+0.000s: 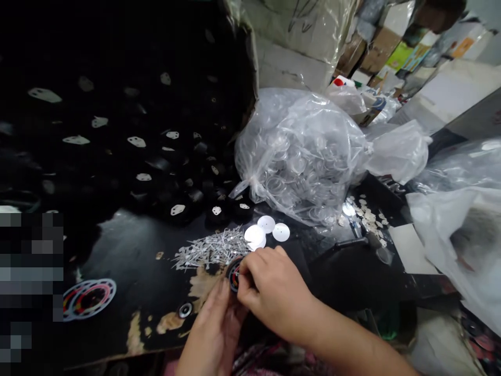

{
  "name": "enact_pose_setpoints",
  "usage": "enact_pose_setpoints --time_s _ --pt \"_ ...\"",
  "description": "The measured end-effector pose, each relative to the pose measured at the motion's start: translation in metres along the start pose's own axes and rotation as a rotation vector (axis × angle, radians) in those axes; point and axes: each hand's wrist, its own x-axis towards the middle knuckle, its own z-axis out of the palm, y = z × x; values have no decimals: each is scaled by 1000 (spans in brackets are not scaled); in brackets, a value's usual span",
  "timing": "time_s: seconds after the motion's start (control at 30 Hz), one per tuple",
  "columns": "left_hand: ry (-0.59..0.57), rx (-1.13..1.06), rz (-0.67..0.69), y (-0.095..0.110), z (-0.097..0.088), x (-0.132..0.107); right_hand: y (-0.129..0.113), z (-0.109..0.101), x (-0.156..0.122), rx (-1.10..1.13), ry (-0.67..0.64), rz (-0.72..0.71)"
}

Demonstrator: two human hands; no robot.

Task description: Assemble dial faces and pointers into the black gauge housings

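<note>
Black round piece sits low centre of the frame, cradled in the curled left hand and pinched by the right hand. Loose pins and white discs lie on the tabletop just above, so much probably remains.

The right hand covers most of the round disc pinched against the left hand, whose wrist the bottom edge cuts off, and a mosaic block blanks the lower-left corner.
</note>
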Motion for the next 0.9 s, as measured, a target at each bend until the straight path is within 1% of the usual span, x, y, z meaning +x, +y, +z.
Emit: enact_pose_setpoints --time_s 0.03,0.07,0.1,0.13,0.2,0.23,0.27,0.3,0.37,0.43,0.53,0.6,0.67,0.77,0.83,0.87,0.9 --pt "3 28 25 1 -2 0 1 -3 1 47 -23 27" --pt "12 65 40 3 -4 1 4 -6 4 114 -62 20" --pt "28 95 45 4 -7 2 10 -11 8 198 -103 -16" --pt "40 112 43 6 -9 3 18 -17 15 279 -112 -55" --pt "37 97 64 7 -13 4 42 -29 34 345 -22 -94" --pt "17 70 80 7 -14 4 56 -35 45 274 148 -24" --pt "-12 44 92 6 -14 4 69 -40 58 118 265 59" --pt "-37 34 95 6 -14 3 81 -44 69 -33 279 97" --pt "-70 48 66 6 -12 0 100 -47 88 -86 253 74" --pt "-78 54 27 9 -11 -4 109 -46 98 -59 228 31" --pt "-82 30 5 12 -11 -6 117 -44 99 16 259 16" --pt "-79 15 18 12 -12 -5 123 -45 95 87 312 45" --pt "-81 -5 36 9 -13 -2 132 -48 92 160 397 112" --pt "-108 -17 5 6 -14 3 142 -57 84 276 508 227" --pt "-123 -24 -11 6 -12 6 137 -60 73 349 544 270" --pt "-131 -38 -12 7 -9 6 128 -60 66 395 533 273" --pt "-140 -54 -17 8 -7 6 116 -57 58 457 482 264"
